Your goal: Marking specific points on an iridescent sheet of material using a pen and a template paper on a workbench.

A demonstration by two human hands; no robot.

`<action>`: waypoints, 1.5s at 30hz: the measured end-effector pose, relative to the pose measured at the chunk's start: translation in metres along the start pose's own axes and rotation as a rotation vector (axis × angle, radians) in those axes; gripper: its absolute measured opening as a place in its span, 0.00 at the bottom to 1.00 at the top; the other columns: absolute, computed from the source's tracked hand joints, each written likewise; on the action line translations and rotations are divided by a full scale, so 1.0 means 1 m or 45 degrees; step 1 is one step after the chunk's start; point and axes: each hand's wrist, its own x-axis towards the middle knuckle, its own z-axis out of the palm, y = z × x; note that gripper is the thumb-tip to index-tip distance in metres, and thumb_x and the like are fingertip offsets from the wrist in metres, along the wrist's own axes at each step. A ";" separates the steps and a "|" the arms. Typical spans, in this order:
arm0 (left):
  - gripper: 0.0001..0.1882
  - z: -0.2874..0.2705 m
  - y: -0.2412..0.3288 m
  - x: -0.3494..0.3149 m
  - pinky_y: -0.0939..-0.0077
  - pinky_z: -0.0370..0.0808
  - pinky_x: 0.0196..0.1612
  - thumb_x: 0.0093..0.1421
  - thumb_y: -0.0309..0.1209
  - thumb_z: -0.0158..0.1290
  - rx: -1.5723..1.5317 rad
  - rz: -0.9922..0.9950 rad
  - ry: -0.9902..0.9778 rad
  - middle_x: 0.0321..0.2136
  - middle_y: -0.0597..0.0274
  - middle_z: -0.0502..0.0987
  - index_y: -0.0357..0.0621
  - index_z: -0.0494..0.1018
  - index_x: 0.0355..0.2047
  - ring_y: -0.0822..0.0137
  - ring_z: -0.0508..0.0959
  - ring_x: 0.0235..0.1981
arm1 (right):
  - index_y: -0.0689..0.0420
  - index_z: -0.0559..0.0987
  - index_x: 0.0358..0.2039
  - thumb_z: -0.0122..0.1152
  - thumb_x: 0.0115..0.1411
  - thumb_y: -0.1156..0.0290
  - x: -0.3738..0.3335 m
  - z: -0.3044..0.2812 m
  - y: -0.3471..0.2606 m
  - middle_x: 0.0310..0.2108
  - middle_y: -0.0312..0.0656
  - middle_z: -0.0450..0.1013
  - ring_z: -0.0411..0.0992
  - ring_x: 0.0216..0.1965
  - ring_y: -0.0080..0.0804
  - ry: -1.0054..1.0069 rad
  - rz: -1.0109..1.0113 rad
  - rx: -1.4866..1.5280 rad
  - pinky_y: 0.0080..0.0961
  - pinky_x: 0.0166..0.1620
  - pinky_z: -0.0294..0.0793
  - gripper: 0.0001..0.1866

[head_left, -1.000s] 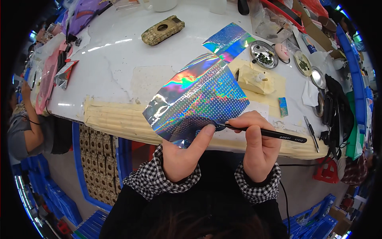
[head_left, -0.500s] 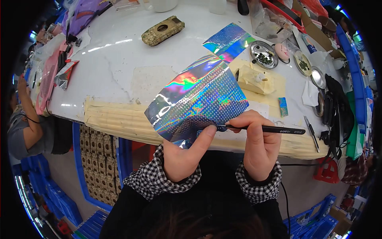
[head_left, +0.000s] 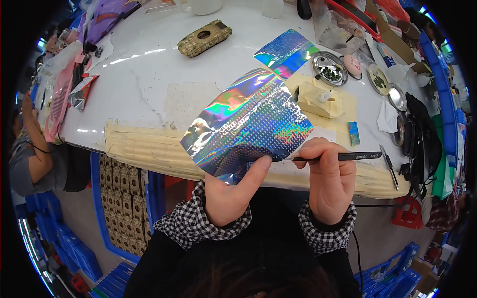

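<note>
A shiny holographic sheet [head_left: 253,119], marked with rows of small squares, is held up over the table's near edge. My left hand [head_left: 233,191] pinches its lower edge, thumb on top and the other fingers hidden behind it. In my right hand [head_left: 328,171] are black tweezers [head_left: 353,157], gripped between thumb and fingers. Their thin tip points left, close to the sheet and my left thumb; whether it touches or holds anything is too small to tell. Beyond the sheet, a second holographic sheet [head_left: 285,49] lies on the table.
A camouflage model tank hull [head_left: 204,38] sits at the back. To the right are a masking-tape-covered block [head_left: 318,102], a round tin with dark bits [head_left: 330,68], a small holographic strip [head_left: 353,133] and a pen-like tool [head_left: 389,167]. A blue crate [head_left: 102,218] of hulls stands below left.
My right hand has moved slightly right with the tweezers, drawing their tip back from my left thumb. My left hand stays in place, while the sheet's upper part has shifted a little.
</note>
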 end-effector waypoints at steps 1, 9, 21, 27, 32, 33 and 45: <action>0.13 0.000 0.000 0.000 0.79 0.70 0.41 0.53 0.19 0.54 -0.008 0.000 0.012 0.36 0.61 0.74 0.34 0.69 0.40 0.72 0.74 0.37 | 0.67 0.76 0.32 0.46 0.65 0.66 0.000 -0.002 -0.001 0.30 0.43 0.74 0.70 0.32 0.25 0.005 -0.004 -0.018 0.21 0.39 0.68 0.16; 0.15 0.003 -0.003 0.001 0.77 0.70 0.43 0.53 0.19 0.55 -0.115 0.019 0.081 0.37 0.60 0.74 0.33 0.68 0.42 0.70 0.74 0.38 | 0.68 0.77 0.30 0.48 0.63 0.69 -0.001 -0.044 -0.022 0.29 0.42 0.75 0.70 0.31 0.23 0.174 0.078 -0.722 0.18 0.36 0.67 0.14; 0.16 0.002 -0.003 0.002 0.79 0.64 0.25 0.55 0.18 0.49 -0.003 0.050 0.047 0.35 0.59 0.71 0.39 0.63 0.44 0.73 0.67 0.25 | 0.70 0.77 0.29 0.50 0.61 0.74 0.004 -0.054 -0.014 0.27 0.43 0.75 0.71 0.28 0.24 0.128 0.088 -0.870 0.18 0.33 0.68 0.12; 0.16 0.001 -0.002 0.002 0.79 0.64 0.26 0.55 0.17 0.48 0.003 0.044 0.024 0.35 0.59 0.71 0.39 0.63 0.44 0.73 0.67 0.25 | 0.70 0.77 0.28 0.51 0.61 0.74 0.007 -0.054 -0.011 0.26 0.44 0.75 0.73 0.28 0.25 0.132 0.108 -0.842 0.17 0.33 0.70 0.12; 0.15 0.002 -0.001 0.002 0.78 0.63 0.26 0.56 0.18 0.48 -0.013 0.034 0.031 0.35 0.60 0.71 0.39 0.64 0.44 0.73 0.66 0.25 | 0.70 0.78 0.28 0.52 0.60 0.74 0.007 -0.053 -0.009 0.26 0.44 0.75 0.73 0.26 0.26 0.129 0.020 -0.960 0.18 0.31 0.70 0.11; 0.15 0.002 -0.001 0.002 0.78 0.63 0.26 0.56 0.18 0.48 -0.013 0.030 0.031 0.35 0.60 0.71 0.39 0.64 0.44 0.73 0.66 0.25 | 0.69 0.78 0.28 0.53 0.60 0.74 0.007 -0.053 -0.009 0.25 0.44 0.75 0.73 0.25 0.26 0.130 0.008 -0.987 0.18 0.30 0.69 0.10; 0.19 0.000 0.001 0.000 0.76 0.66 0.44 0.54 0.19 0.53 -0.131 -0.063 0.052 0.40 0.61 0.71 0.36 0.64 0.46 0.71 0.70 0.40 | 0.67 0.78 0.27 0.55 0.59 0.73 0.004 -0.048 -0.015 0.22 0.41 0.73 0.66 0.20 0.21 0.183 -0.048 -1.057 0.17 0.24 0.63 0.10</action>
